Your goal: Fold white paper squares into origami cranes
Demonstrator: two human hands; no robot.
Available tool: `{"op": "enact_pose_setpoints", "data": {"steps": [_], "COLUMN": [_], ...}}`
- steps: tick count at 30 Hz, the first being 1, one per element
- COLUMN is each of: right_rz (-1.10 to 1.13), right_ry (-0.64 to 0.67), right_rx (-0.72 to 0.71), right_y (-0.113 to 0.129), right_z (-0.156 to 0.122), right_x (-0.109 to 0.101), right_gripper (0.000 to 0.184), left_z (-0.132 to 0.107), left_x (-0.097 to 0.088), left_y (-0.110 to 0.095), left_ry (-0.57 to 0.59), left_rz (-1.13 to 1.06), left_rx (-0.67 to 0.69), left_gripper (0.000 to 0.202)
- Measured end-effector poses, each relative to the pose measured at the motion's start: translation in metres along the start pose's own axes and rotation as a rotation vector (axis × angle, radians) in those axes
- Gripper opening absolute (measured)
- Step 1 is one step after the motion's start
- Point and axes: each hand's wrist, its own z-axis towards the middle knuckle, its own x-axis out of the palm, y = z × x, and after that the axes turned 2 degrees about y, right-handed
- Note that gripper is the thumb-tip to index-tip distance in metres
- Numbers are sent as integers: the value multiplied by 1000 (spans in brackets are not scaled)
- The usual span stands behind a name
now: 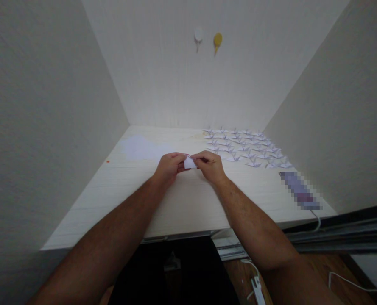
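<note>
You are holding a small piece of white paper (190,163) between your two hands, over the middle of the table (188,203). The paper is looking plain and pale, with a smooth face and a fairly straight lower edge; your fingers are covering its ends and part of its top, so its full outline and any folds are too hidden to tell.

Your left hand (171,166) is pinching the paper's left end, the thumb lying along the top and the other fingers curling underneath. Your right hand (211,166) is pinching the upper right part between thumb and forefinger, the remaining fingers bending inward. Your forearms are slanting in from the lower corners and converging, so the hands are almost meeting, knuckles outward. Whether they are resting on the table, you cannot tell from this view.

The paper's broad face is turning up toward you, and its lower edge is running roughly left to right, facing your body. The showing part is stretching slightly more sideways than front to back, but with both ends covered its true long axis is not clear.

Beyond your right hand, rows of paper cranes (244,149) are standing on the table. Beyond your left hand, loose white sheets (140,148) are lying flat.
</note>
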Motion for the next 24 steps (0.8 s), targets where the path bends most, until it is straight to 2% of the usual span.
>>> {"op": "enact_pose_setpoints", "data": {"steps": [17,24], "right_rz": [3,-48], "right_ry": [47,80], "right_rx": [24,-71], "right_y": [9,9], "right_z": [1,1], "right_x": [-2,-5], "right_gripper": [16,18], "left_z": [-2,0], "left_x": [1,-2], "left_y": [-3,0], "left_ry": [6,35], "left_rz": [-35,-62], "left_rx": [-30,-9], "left_gripper": [14,17]}}
